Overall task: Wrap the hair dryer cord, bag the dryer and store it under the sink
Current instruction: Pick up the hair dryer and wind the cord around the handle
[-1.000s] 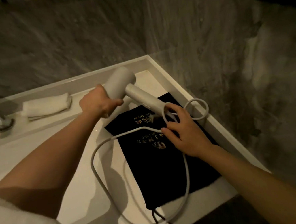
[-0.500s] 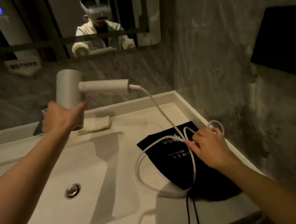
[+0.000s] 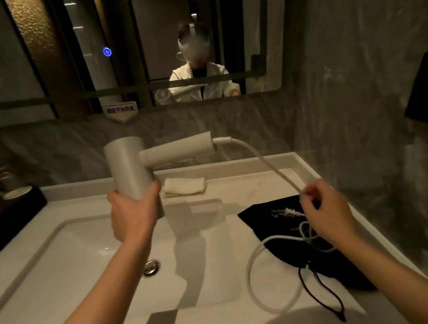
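Head cam: person holding hair dryer (image 3: 136,170) up over sink (image 3: 89,263), cord (image 3: 269,170) running to other hand.

Left hand (image 3: 132,215) is gripping dryer barrel from below, fingers wrapped round it, handle sticking out to the right, level. Cord is leaving handle end, sloping down to right hand (image 3: 326,211), which is pinching it btwn thumb & fingertips; rest of cord is looping down onto counter (image 3: 253,189) & across black drawstring bag (image 3: 276,216). Bag is lying flat on counter, right of basin, w/ drawstring (image 3: 324,295) trailing toward front edge. Folded white towel (image 3: 184,186) is sitting behind basin, near back wall. Mirror (image 3: 51,47) above is reflecting person & dryer.
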